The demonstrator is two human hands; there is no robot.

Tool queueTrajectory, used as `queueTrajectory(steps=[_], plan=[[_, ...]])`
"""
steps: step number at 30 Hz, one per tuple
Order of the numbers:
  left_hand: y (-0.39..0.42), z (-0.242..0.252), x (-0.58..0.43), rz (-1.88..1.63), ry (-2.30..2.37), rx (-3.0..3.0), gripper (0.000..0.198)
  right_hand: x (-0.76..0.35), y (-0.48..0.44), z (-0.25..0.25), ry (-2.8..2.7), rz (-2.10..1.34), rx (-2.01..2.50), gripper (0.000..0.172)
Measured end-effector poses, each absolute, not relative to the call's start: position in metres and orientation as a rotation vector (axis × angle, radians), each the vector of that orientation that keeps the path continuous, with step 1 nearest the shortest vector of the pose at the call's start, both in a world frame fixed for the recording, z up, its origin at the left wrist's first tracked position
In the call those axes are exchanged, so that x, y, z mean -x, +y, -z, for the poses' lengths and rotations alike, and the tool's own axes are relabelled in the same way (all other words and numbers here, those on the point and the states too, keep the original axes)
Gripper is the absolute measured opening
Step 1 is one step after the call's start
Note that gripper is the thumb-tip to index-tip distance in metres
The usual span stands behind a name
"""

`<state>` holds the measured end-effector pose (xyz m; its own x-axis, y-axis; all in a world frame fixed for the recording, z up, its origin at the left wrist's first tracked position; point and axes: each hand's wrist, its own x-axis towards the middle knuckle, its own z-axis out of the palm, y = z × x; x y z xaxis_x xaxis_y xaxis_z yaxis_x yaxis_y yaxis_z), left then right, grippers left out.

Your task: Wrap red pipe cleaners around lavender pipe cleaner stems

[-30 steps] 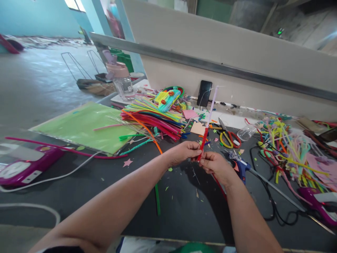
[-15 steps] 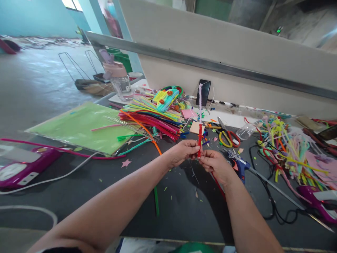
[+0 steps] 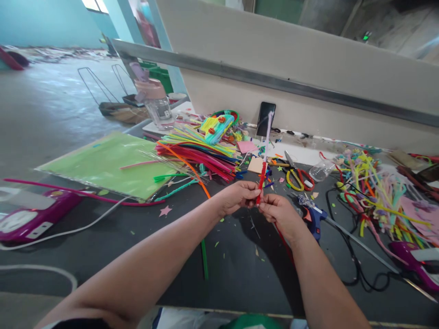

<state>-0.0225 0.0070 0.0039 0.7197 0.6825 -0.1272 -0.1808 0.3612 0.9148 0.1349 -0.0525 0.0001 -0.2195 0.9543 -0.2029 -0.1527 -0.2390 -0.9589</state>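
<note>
My left hand (image 3: 245,196) pinches a fuzzy pipe-cleaner stem (image 3: 268,139), pale lilac along its upper part. A red pipe cleaner (image 3: 262,177) covers its lower part, just above my fingers. My right hand (image 3: 279,212) is closed at the bottom of the stem, close against the left fingertips. From it a loose red length trails down toward my right forearm. The exact grip of the right fingertips is partly hidden. Right of my right hand lies a blue glue gun (image 3: 316,221). Beyond the hands are scissors with yellow handles (image 3: 294,181) and a square beige paper pad (image 3: 255,165).
A bundle of coloured pipe cleaners (image 3: 202,157) lies behind my left hand, beside a green sheet pack (image 3: 103,164). To the right is a tangled pipe-cleaner pile (image 3: 373,192) with black cable near it. A phone (image 3: 266,119) leans on the back panel; a bottle (image 3: 156,105) stands left.
The stem has tilted, its lilac tip swinging to the right across the phone. Both hands keep nearly the same place and hold.
</note>
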Motion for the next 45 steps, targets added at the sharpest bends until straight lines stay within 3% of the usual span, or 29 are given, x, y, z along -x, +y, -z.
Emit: queueTrajectory(steps=[14,25,35,45], plan=[[0.008,-0.009,0.026,-0.563,0.610,-1.359,0.027,-0.136,-0.053,-0.002,-1.137,-1.683,1.160,0.022],[0.005,-0.011,0.021,-0.653,0.735,-1.558,0.024,-0.134,-0.052,0.011,-1.289,-1.411,1.390,0.025],[0.005,-0.009,0.018,-0.754,0.871,-1.662,0.023,-0.134,-0.052,0.005,-1.149,-1.542,1.308,0.023],[0.001,-0.013,0.019,-0.698,0.499,-1.312,0.034,-0.140,-0.056,-0.003,-1.088,-1.625,1.066,0.020]])
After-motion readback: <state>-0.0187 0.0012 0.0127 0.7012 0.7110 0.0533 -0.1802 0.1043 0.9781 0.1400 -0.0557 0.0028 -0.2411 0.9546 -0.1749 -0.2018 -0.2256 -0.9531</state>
